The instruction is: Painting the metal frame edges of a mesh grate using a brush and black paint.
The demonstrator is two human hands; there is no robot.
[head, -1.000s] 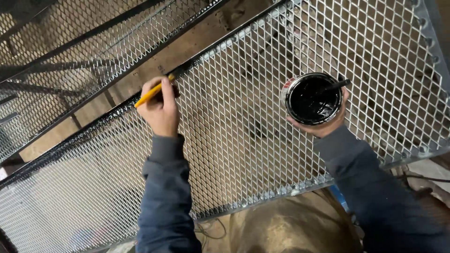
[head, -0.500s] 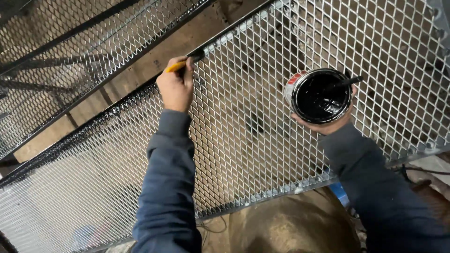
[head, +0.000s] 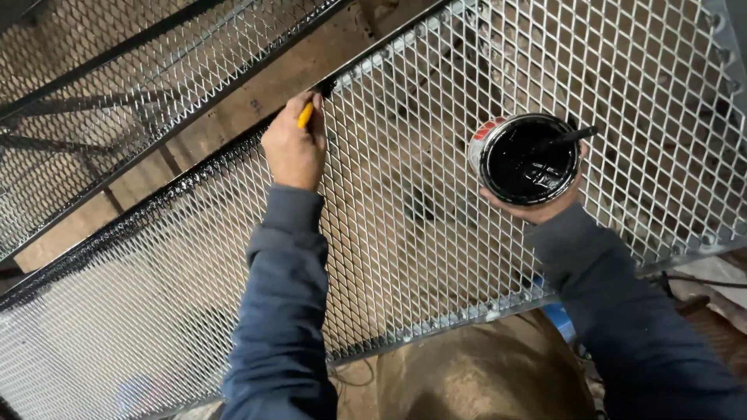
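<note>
Black paint coats the frame edge of the metal mesh panel (head: pixel 436 233) below and left of the left hand (head: pixel 294 149), whose grip pinches a yellow-handled brush (head: pixel 306 113) against that edge; beyond it, the frame looks bare. Off to the side, the right hand (head: pixel 545 204) cups an open paint can (head: pixel 529 159), a stick resting inside.

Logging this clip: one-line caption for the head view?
Left hand runs a yellow-handled brush along the mesh panel's black edge; right hand holds a black paint can.
</note>
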